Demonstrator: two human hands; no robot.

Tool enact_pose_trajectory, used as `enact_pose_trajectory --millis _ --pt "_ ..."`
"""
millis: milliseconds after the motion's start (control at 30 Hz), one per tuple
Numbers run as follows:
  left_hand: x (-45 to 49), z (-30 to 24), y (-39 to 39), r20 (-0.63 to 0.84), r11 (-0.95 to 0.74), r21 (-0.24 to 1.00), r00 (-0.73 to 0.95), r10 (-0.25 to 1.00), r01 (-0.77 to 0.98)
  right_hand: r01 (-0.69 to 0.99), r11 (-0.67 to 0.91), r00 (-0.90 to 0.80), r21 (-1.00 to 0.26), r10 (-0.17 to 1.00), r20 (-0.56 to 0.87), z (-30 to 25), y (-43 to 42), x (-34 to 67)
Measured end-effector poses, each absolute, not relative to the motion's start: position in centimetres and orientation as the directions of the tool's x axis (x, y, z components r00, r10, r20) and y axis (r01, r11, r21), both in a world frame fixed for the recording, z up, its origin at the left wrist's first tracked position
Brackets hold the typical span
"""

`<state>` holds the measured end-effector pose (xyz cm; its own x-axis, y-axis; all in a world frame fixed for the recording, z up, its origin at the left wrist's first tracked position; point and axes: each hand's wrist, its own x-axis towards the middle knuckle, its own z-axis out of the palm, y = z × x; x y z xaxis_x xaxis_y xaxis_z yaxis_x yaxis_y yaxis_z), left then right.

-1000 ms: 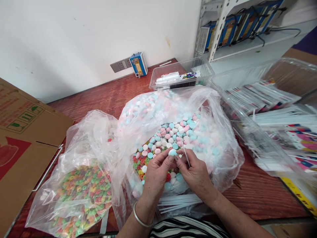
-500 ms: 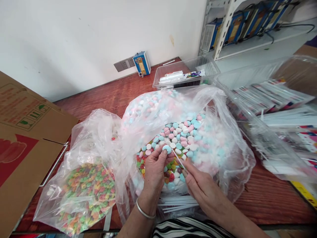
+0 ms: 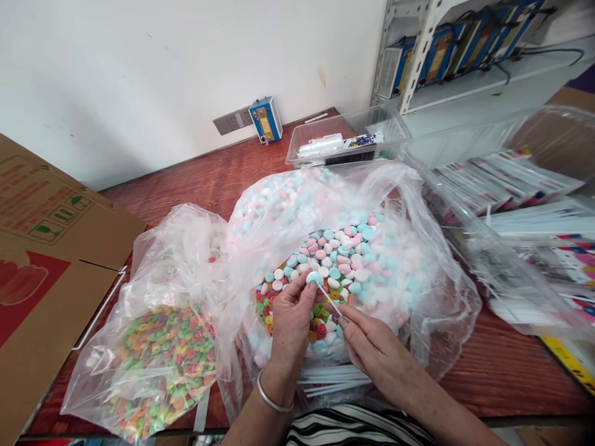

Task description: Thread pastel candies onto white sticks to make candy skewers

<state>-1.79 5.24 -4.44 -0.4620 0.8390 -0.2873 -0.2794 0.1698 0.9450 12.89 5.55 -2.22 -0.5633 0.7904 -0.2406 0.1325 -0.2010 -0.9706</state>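
My left hand (image 3: pixel 290 322) pinches a pale blue-and-white candy disc (image 3: pixel 315 278) between thumb and fingers, over an open clear plastic bag (image 3: pixel 409 204) full of pink, blue and white candies (image 3: pixel 344 248). My right hand (image 3: pixel 367 344) pinches a thin white stick (image 3: pixel 329 299), whose far tip touches the held candy. Both hands hover just above the candy pile, where colourful ring-shaped sweets (image 3: pixel 320 313) also lie.
A second clear bag of multicoloured ring sweets (image 3: pixel 158 356) lies at the left. White sticks (image 3: pixel 334 379) lie near the table's front edge. A cardboard box (image 3: pixel 41 260) is far left, a clear tub (image 3: pixel 346 139) behind, and bins of packaged items (image 3: pixel 520 204) at the right.
My right hand turned the stick from upright to slanting and brought its tip to the candy held in my left hand. The view shifted slightly.
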Motion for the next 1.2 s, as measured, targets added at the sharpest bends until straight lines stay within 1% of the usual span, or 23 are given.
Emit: enact_pose_trajectory --millis 167,267,400,533,633,700,767,833,900,933,1000,1067,1133,1200 --pt "-1.7 -3.6 5.2 -0.224 0.193 0.975 -0.472 0.852 -0.115 0.024 -0.375 -0.586 -0.927 0.745 -0.317 -3.2 5.2 12.8" --pt "-1.5 -3.5 5.2 -0.186 0.183 0.982 -0.464 0.866 -0.052 -0.016 -0.426 -0.587 -0.904 0.737 -0.337 -3.5 5.1 12.7" --pt "-1.5 -4.0 5.0 -0.114 0.154 0.987 -0.458 0.881 0.049 -0.023 -0.411 -0.563 -0.911 0.758 -0.328 -4.2 5.1 12.5" --pt "-1.6 -5.2 4.6 -0.006 0.098 0.978 -0.446 0.895 0.184 -0.016 -0.382 -0.554 -0.924 0.773 -0.309 -4.8 5.1 12.4" --pt "-1.6 -5.7 4.1 0.056 0.067 0.959 -0.413 0.909 0.276 0.028 -0.357 -0.553 -0.934 0.773 -0.312 -4.8 5.2 12.4" --pt "-1.5 -5.7 3.8 0.106 0.021 0.944 -0.362 0.926 0.33 0.067 -0.329 -0.552 -0.942 0.774 -0.31 -4.7 5.4 12.4" --pt "-1.2 -5.4 3.4 0.211 -0.075 0.91 -0.298 0.931 0.408 0.103 -0.279 -0.558 -0.955 0.779 -0.288 -4.8 5.7 12.5" --pt "-1.0 -5.2 2.7 0.326 -0.185 0.855 -0.226 0.918 0.484 0.142 -0.176 -0.567 -0.974 0.792 -0.226 -4.9 6.1 12.5" --pt "-1.0 -5.2 1.7 0.381 -0.251 0.804 -0.142 0.914 0.54 0.18 -0.029 -0.565 -0.983 0.815 -0.128 -5.1 6.4 12.4" --pt "-1.2 -5.3 1.2 0.379 -0.257 0.781 -0.104 0.92 0.568 0.208 0.042 -0.56 -0.977 0.825 -0.084 -5.2 6.5 12.5" --pt "-2.1 -5.6 0.1 0.342 -0.211 0.737 -0.085 0.936 0.642 0.297 0.145 -0.539 -0.944 0.841 -0.041 -5.2 6.6 12.6" --pt "-3.5 -5.9 -0.7 0.33 -0.109 0.675 -0.166 0.929 0.729 0.413 0.212 -0.522 -0.886 0.852 -0.04 -5.2 6.5 13.0" --pt "-5.1 -6.0 -0.8 0.376 -0.011 0.585 -0.26 0.89 0.811 0.521 0.28 -0.508 -0.806 0.861 -0.029 -5.0 6.4 13.3" --pt "-6.7 -6.0 -0.5 0.429 0.029 0.48 -0.264 0.864 0.877 0.601 0.348 -0.514 -0.72 0.857 -0.015 -4.9 6.2 13.5"
